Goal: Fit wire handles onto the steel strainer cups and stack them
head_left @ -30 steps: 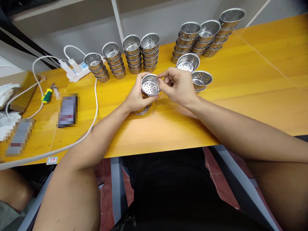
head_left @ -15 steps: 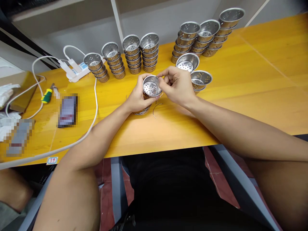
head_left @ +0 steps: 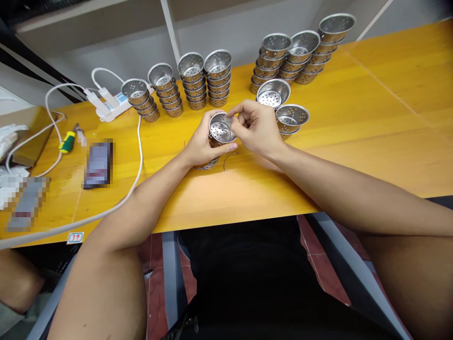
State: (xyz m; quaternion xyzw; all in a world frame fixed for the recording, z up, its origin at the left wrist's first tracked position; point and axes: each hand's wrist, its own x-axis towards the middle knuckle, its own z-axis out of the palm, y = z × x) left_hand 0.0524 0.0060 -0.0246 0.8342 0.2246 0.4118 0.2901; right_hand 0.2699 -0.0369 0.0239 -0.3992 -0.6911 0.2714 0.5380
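Note:
My left hand (head_left: 203,144) is wrapped round a perforated metal cup (head_left: 222,131), whose open top faces up toward me. At the cup's right rim my right hand (head_left: 256,126) has thumb and forefinger pinched together. Whatever lies between those fingertips is too small or hidden to make out. Beneath the left hand lies a bundle of thin curved wires (head_left: 208,165), partly covered by the hand and cup. One loose curved wire (head_left: 225,164) rests on the table just right of it. Close behind my right hand stand a perforated cup (head_left: 273,97) and a short stack of cups (head_left: 292,120).
Several stacks of perforated cups (head_left: 191,80) line the back of the yellow table (head_left: 371,127), with more stacks (head_left: 304,61) at the back right. To the left are a power strip (head_left: 115,109), a white cable (head_left: 139,156), a screwdriver (head_left: 68,141) and a phone (head_left: 98,164).
My right hand's fingertips have shifted slightly along the cup's rim, and the forefinger now reaches further over it. My left hand keeps its hold. The whole view has drifted slightly.

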